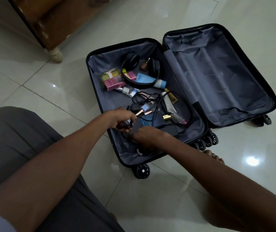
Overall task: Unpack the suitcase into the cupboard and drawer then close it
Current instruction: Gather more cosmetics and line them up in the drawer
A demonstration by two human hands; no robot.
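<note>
Grey-trousered knees sit nearest the camera at lower left, and two bare forearms reach from there over the tiled floor (33,76) into the open suitcase (92,64). Far left at the top stands a wooden cupboard (50,22) on a turned foot. Left hand (121,118) holds a small dark red bottle (123,125) in a curled grip above the near end of the left shell. Right hand (144,136) lies just beside it, knuckles up, fingers tucked down among black cables — I cannot tell what its grip closes on. Farther in that shell lie a pink box (114,84), black headphones (134,64) and a blue tube (149,79). Right shell (226,77) — grey-lined — lies flat on the floor.
</note>
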